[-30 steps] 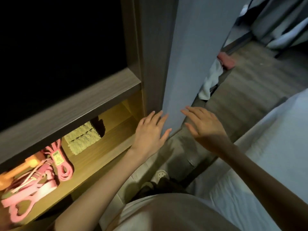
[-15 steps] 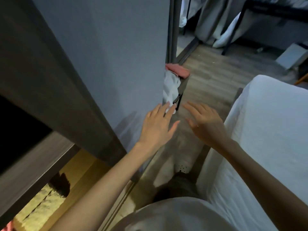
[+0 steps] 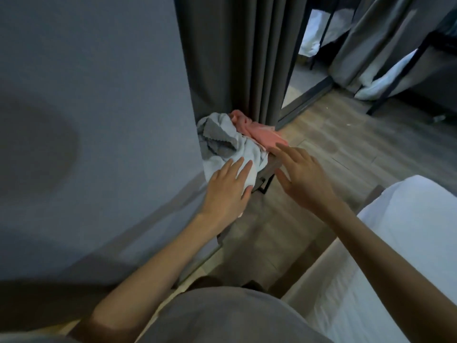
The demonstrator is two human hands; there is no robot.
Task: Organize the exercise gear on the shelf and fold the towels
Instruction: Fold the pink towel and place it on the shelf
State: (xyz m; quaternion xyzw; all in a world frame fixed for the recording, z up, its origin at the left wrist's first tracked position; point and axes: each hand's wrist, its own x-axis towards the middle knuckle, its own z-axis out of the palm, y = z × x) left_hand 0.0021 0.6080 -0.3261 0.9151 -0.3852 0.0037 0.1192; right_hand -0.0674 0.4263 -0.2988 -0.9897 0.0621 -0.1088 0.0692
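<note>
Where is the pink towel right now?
In the head view, the pink towel lies crumpled near the middle, at the foot of the dark curtain, right of the white towel and just beyond the right hand.

You stood in dim light: grey wall (image 3: pixel 99 95) at your left, dark curtains (image 3: pixel 235 58) ahead, wooden floor (image 3: pixel 333 149), white bed (image 3: pixel 408 243) right.

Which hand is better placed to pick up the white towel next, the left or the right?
Left, probably. The left hand is open, with its fingertips over the near edge of the white towel. The right hand, also open, hovers further right, nearer the pink towel.
</note>
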